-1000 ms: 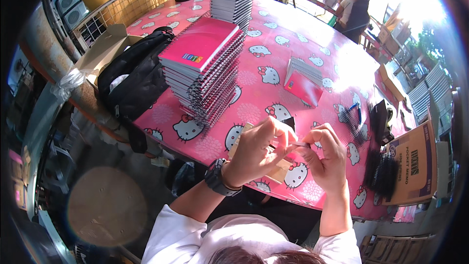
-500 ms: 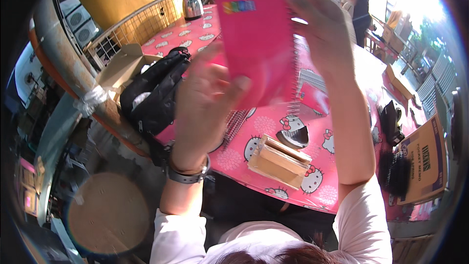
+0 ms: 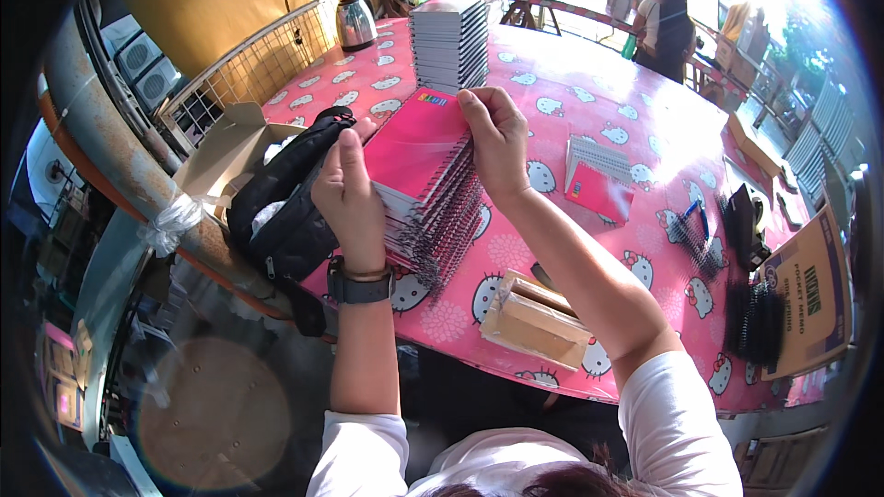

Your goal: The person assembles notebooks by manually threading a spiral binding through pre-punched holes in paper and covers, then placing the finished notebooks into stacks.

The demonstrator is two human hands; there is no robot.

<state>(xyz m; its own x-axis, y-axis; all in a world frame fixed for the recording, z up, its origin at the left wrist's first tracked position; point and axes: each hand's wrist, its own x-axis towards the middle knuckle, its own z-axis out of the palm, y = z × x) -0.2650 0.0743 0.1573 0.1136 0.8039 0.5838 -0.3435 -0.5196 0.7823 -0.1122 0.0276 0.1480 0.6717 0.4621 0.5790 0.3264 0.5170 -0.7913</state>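
A pink-covered spiral notebook lies on top of a pile of spiral notebooks, whose black coils face right. My right hand grips the top notebook at its far right corner, thumb and fingers closed along the coil edge. At the pile's left side is my left hand, wearing a dark wristwatch. Its thumb points up and its fingers are stretched out against the pile's edge, partly hidden. Behind the pile rises a tall stack of spiral notebooks.
A small wooden block holder sits near the table's front edge. Right of my forearm lie a few small notebooks, a pen, black coils and a cardboard box. A black bag is at left; a person stands far off.
The pink notebook, held up in both hands before, has come down onto the pile. My right hand has lowered to its corner, my left to the side. The tall stack behind now shows.
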